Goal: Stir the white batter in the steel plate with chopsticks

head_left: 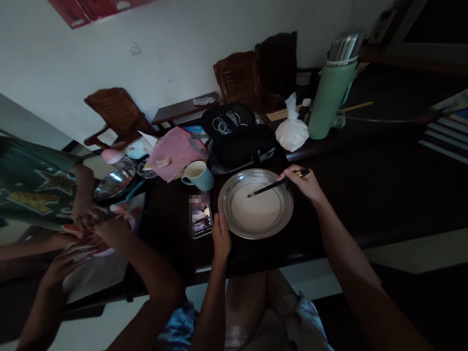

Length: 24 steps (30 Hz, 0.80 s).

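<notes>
A wide metal basin [224, 214] stands on the dark table, with a pale, milky liquid [256, 209] in its bottom. At the basin's near left rim is my left hand [221, 237], closed on the edge. My right hand [302, 183] is wrapped round black chopsticks [268, 188] with gold-coloured ends. They slant down to the left over the basin, their tips at the liquid with a little pale matter on them. Just left of my left hand lies a phone [202, 217] with its screen lit. A light blue mug [200, 176] sits behind the phone.
Behind the basin are a black bag [239, 146], a knotted bag of white powder [291, 130] and a tall green thermos [331, 100]. Books [448, 129] are stacked at right. On the left, other people's hands [87, 229] work over a sheet, near a metal bowl [115, 184].
</notes>
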Available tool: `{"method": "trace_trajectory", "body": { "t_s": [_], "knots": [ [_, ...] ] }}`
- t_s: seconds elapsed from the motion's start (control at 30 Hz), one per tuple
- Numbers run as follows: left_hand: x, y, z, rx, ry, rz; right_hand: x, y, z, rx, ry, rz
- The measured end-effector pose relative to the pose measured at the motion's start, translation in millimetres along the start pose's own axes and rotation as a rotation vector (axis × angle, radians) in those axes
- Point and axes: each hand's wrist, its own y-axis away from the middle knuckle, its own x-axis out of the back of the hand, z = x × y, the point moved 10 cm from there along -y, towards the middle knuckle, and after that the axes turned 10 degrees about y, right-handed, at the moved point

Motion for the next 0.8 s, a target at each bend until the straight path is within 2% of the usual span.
{"method": "trace_trajectory", "body": {
  "t_s": [0.1, 0.23, 0.3, 0.37, 0.47, 0.53, 0.6, 0.7, 0.8],
  "knots": [
    [0.7, -0.5, -1.0, -0.005, 0.008, 0.009, 5.8, 0.9, 4.8, -0.051, -0.044, 0.019],
    [0.8, -0.4, 1.2, -0.012, 0.006, 0.005, -16.7, 4.4, -5.4, -0.005, -0.044, -0.15],
    [0.7, 0.1, 2.5, -0.006, 0.002, 0.001, -23.8, 4.8, -11.3, 0.049, 0.01, -0.187],
    [1.1, 0.5, 3.6, -0.002, 0.0, 0.004, -19.7, 2.8, -11.5, 0.065, 0.041, -0.142],
    [0.7, 0.7, 4.1, -0.006, 0.011, 0.003, 0.9, -0.1, 0.3, -0.021, -0.001, 0.006],
    [0.2, 0.5, 2.9, -0.008, 0.014, 0.003, 8.4, 0.6, 6.0, -0.067, -0.033, 0.048],
    [0.5, 0.1, 1.3, -0.008, 0.007, 0.009, 2.4, 2.0, 5.3, -0.072, -0.06, -0.014],
    [1.4, -0.3, 0.8, -0.006, 0.003, 0.017, -18.0, 4.8, -4.6, -0.009, -0.047, -0.163],
    [0.4, -0.1, 2.2, -0.004, 0.0, 0.004, -25.5, 4.7, -13.4, 0.081, 0.032, -0.192]
  ]
}}
